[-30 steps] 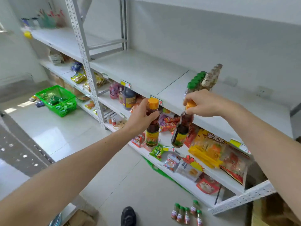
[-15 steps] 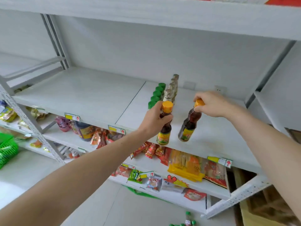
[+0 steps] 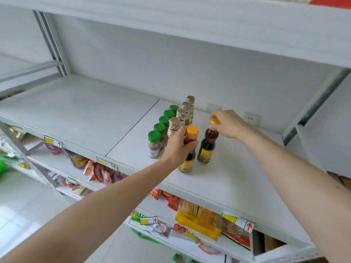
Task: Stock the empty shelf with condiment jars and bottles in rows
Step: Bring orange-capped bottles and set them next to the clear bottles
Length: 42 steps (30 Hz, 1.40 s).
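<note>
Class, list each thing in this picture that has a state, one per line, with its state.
Left hand: grips the nearer orange-capped bottle by its neck.
Right hand: pinches the cap of the farther orange-capped bottle.
Both bottles: capped, upright, at the shelf surface.
Green-capped jars: capped, upright, one row.
Tan-capped bottles: capped, upright, one row.

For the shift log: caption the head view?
Both hands set orange-capped bottles beside jar rows.

Two dark sauce bottles, orange caps: near bottle [image 3: 188, 149] and far bottle [image 3: 208, 144], upright on white shelf [image 3: 237, 177]. Green-capped jars [image 3: 154, 144] and tan-capped bottles [image 3: 180, 116] in two rows at 10 o'clock.
</note>
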### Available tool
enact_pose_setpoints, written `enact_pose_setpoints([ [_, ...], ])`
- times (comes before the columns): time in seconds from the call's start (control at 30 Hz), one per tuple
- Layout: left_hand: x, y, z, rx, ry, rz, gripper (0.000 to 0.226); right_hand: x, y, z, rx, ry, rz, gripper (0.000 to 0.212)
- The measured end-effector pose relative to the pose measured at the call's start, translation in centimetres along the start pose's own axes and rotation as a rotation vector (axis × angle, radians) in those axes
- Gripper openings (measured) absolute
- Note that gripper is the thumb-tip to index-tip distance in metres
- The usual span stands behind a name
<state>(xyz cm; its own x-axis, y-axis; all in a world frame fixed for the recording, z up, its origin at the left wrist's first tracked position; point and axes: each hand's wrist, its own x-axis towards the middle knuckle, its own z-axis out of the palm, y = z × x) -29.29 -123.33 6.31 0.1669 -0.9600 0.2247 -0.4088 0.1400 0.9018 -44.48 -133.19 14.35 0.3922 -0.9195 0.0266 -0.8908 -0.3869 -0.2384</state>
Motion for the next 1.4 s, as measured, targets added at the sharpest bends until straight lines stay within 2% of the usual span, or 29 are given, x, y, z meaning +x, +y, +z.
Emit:
enact_pose_setpoints([
  [0.07,0.7,-0.1,0.6,0.014,0.007,-0.006,0.032,1.0,0.4,0.4,0.016,-0.01,-0.031,0.037],
  [0.13,1.2,-0.5,1.1,0.022,0.023,-0.005,0.025,1.8,0.8,0.7,0.034,-0.007,-0.055,0.037],
  [0.23,1.5,-1.1,1.6,0.062,0.046,0.017,0.018,2.2,1.2,1.2,0.084,0.031,-0.086,0.036],
  [0.4,1.2,-2.2,2.1,0.124,0.075,0.086,0.018,2.0,2.0,2.3,0.196,0.095,-0.13,0.04],
  [0.53,0.3,-3.6,2.9,0.102,0.07,0.064,0.036,1.5,3.0,3.4,0.28,0.139,-0.16,0.049],
  [0.67,-1.0,-5.1,3.8,0.122,0.069,0.015,0.061,0.9,4.4,5.4,0.447,0.146,-0.1,0.06],
  [0.77,-2.1,-7.1,4.6,0.131,0.071,-0.06,0.065,0.3,6.1,8.1,0.591,0.114,0.006,0.069],
  [0.87,-3.0,-8.7,5.5,0.121,0.077,-0.163,0.065,-0.3,7.5,11.9,0.655,0.014,0.104,0.072],
  [1.0,-3.7,-9.7,6.4,0.091,0.089,-0.23,0.064,-0.4,7.7,15.8,0.713,-0.058,0.12,0.061],
  [1.13,-4.1,-10.3,6.5,0.132,0.081,-0.221,0.067,-0.1,7.4,17.2,0.729,-0.013,0.09,0.044],
  [1.4,-3.7,-10.6,6.9,0.206,0.096,-0.237,0.066,1.5,7.3,17.9,0.782,0.048,0.072,0.039],
])
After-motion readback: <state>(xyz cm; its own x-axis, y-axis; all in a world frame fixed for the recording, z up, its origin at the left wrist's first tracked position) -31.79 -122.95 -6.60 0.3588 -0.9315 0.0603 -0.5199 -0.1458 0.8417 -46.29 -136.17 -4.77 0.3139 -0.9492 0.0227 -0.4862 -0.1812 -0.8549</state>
